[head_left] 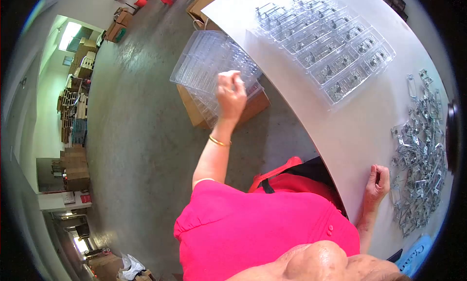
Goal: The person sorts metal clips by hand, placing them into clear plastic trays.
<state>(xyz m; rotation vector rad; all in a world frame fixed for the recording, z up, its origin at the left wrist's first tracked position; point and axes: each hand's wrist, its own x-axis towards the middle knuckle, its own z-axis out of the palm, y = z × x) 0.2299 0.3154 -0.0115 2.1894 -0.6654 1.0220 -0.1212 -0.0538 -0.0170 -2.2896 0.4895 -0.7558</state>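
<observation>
My left hand [230,95] curls loosely over the trays [194,62]; my right hand [378,183], half-closed, is beside the metal parts [419,159]. I can't tell either's grip. A bump could topple the skewed trays.

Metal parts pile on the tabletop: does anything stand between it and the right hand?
Nothing visible does; the pile of metal parts spreads right beside the right hand, on the same tabletop.
</observation>
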